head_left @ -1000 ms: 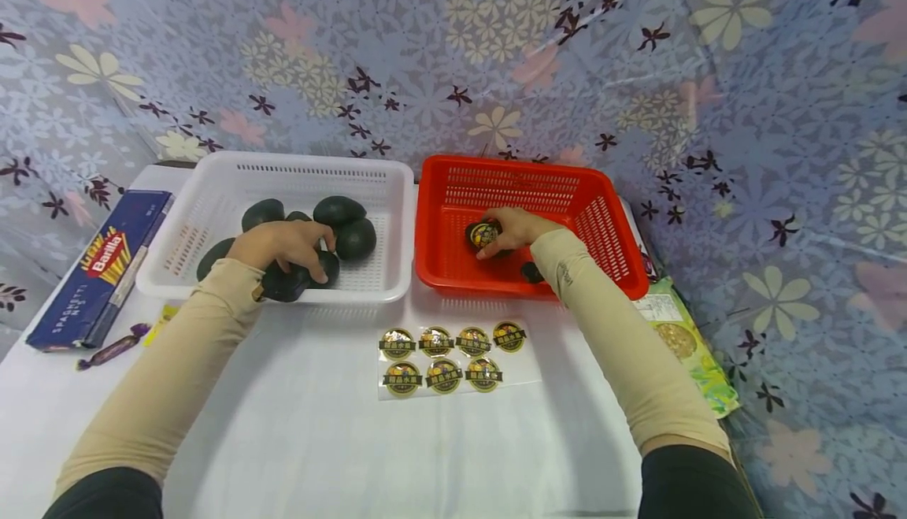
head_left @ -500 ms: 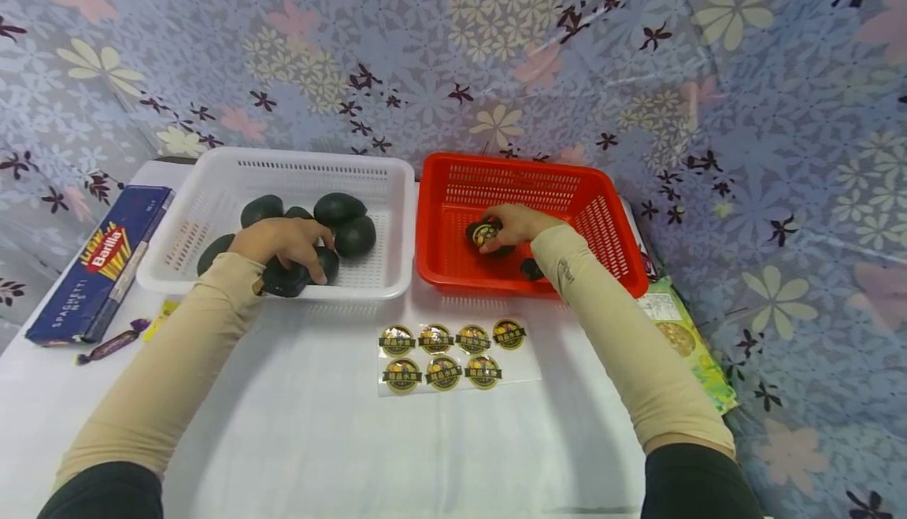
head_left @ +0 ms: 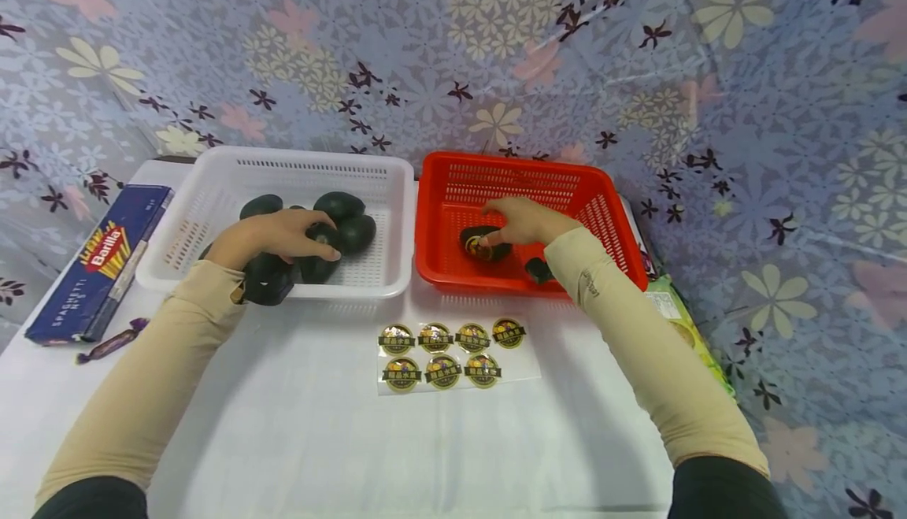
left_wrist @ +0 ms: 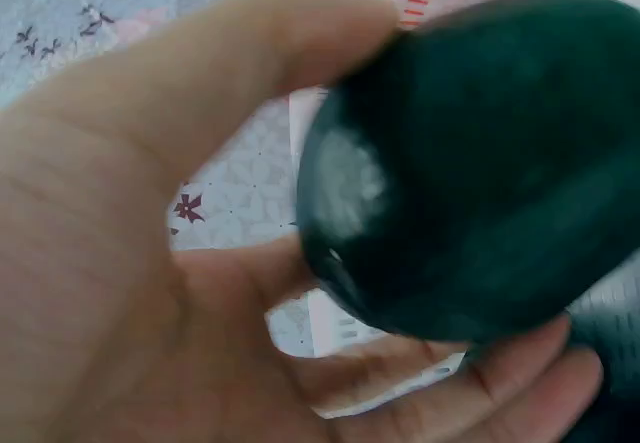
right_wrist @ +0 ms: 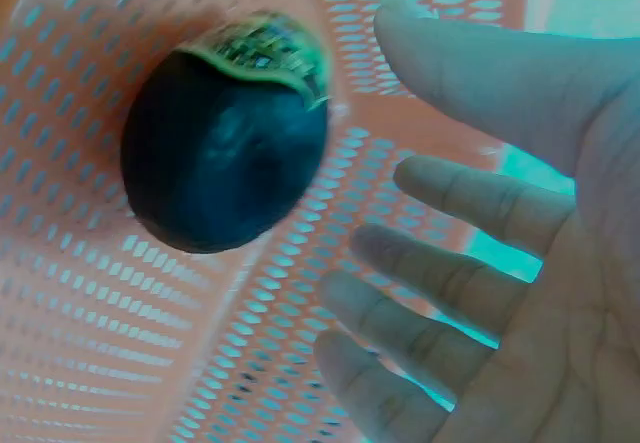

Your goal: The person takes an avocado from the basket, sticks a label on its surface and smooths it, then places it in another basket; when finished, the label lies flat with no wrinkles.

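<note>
My left hand (head_left: 279, 233) is over the white basket (head_left: 361, 293) and grips a dark green avocado (left_wrist: 480, 163) between thumb and fingers. Several other avocados (head_left: 340, 205) lie around it in that basket. In the red basket (head_left: 453, 282), an avocado (right_wrist: 215, 168) with a round black-and-gold sticker (right_wrist: 268, 53) rests on the bottom. My right hand (head_left: 530, 221) hovers just beside it; in the right wrist view the fingers are spread and apart from the fruit. A second avocado (head_left: 538, 269) sits partly hidden under the right wrist.
A clear sheet (head_left: 524, 373) with several round stickers (head_left: 443, 372) lies on the white table (head_left: 340, 440) in front of the baskets. At the left are a blue spaghetti box (head_left: 99, 267) and a purple-wrapped candy (head_left: 113, 341). A green-yellow packet (head_left: 669, 306) is at the right.
My right hand has let go of the stickered avocado and drawn slightly right. My left hand has taken an avocado and shifted a little, its thumb now extended along the fruit.
</note>
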The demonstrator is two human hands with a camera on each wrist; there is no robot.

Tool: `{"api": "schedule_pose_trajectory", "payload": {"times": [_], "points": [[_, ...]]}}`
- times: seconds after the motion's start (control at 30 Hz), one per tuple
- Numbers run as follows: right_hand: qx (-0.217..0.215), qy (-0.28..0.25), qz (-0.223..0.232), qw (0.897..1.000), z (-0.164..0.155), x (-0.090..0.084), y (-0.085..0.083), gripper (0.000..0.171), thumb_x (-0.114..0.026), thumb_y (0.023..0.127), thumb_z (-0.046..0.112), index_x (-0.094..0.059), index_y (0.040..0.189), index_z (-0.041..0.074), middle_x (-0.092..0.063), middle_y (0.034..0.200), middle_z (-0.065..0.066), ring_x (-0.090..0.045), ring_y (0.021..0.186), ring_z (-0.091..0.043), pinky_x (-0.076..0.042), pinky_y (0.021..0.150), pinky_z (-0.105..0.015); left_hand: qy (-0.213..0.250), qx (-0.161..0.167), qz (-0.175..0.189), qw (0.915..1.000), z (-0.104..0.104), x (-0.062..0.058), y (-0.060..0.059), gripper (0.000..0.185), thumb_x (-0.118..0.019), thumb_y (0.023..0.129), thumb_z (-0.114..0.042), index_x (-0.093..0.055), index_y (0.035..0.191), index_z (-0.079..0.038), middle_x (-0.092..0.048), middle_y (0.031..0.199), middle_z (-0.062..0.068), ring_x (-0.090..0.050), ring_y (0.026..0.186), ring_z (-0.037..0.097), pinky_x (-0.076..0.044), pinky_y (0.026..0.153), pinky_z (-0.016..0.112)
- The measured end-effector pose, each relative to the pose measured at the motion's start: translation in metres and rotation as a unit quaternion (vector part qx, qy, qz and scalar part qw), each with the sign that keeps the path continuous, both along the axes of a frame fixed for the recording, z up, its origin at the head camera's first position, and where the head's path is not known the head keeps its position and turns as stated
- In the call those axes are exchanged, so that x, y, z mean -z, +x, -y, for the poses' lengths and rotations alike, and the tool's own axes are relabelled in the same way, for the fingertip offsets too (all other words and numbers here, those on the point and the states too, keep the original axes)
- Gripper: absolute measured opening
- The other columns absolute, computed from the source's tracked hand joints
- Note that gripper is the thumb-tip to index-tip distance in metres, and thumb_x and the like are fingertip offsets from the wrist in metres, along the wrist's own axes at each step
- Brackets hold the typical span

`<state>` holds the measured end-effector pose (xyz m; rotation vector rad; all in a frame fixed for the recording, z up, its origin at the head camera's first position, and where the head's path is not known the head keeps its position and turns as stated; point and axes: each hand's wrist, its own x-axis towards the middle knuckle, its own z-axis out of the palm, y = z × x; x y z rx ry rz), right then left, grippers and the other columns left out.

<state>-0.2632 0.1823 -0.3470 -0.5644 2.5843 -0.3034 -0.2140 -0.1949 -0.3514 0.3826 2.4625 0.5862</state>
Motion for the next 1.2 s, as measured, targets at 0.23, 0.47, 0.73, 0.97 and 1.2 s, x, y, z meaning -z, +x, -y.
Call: {"api": "schedule_pose_trajectory", "payload": {"times": [0.23,0.47,0.73,0.97,1.2], "points": [[-0.028,-0.072,-0.085,0.993,-0.005,-0.022,0.048,0.059,-0.074,0.092,0.03,-0.054,0.142,0.006,-0.061,0.138,-0.015,-0.057,0.128,-0.033,-0.046,0.11,-0.05,0.05,-0.043,-0.063,0.9958,0.0,0.0,0.015,0.069,-0.07,0.089,-0.05,-0.043,0.138,-0.01,-0.058,0.125,0.024,-0.068,0.091,0.032,-0.052,0.083,0.044],[-0.076,-0.136,-0.078,0.985,-0.017,-0.018,0.112,0.028,-0.079,0.087,0.022,-0.072,0.11,0.008,-0.072,0.09,-0.001,-0.062,0.079,-0.012,-0.055,0.075,-0.028,0.141,-0.086,-0.093,0.9818,-0.002,0.009,0.034,0.064,-0.069,0.091,-0.048,-0.049,0.142,-0.017,-0.053,0.139,0.02,-0.061,0.114,0.035,-0.049,0.096,0.051],[-0.077,-0.122,-0.028,0.989,-0.031,0.035,0.14,0.024,-0.081,0.082,0.008,-0.07,0.103,0.003,-0.069,0.089,-0.007,-0.061,0.081,-0.015,-0.056,0.076,-0.034,0.252,-0.143,-0.096,0.9524,-0.02,0.019,0.058,0.059,-0.069,0.093,-0.043,-0.049,0.14,-0.014,-0.049,0.145,0.012,-0.051,0.11,0.026,-0.046,0.09,0.038],[0.01,-0.129,-0.047,0.99,-0.036,0.085,0.14,0.026,-0.084,0.082,0.021,-0.062,0.092,0.008,-0.063,0.08,-0.002,-0.054,0.072,-0.011,-0.046,0.067,-0.025,0.302,-0.121,-0.087,0.9416,-0.035,0.022,0.078,0.043,-0.069,0.093,-0.041,-0.058,0.131,-0.023,-0.053,0.146,0.003,-0.044,0.142,0.034,-0.034,0.117,0.059],[0.045,-0.144,-0.06,0.987,-0.038,0.101,0.136,0.029,-0.084,0.082,0.028,-0.062,0.091,0.011,-0.06,0.079,-0.002,-0.051,0.07,-0.011,-0.043,0.065,-0.025,0.338,-0.055,-0.073,0.9367,-0.052,0.018,0.096,0.044,-0.068,0.095,-0.031,-0.056,0.136,-0.02,-0.059,0.135,0.006,-0.059,0.123,0.031,-0.049,0.103,0.05]]}}
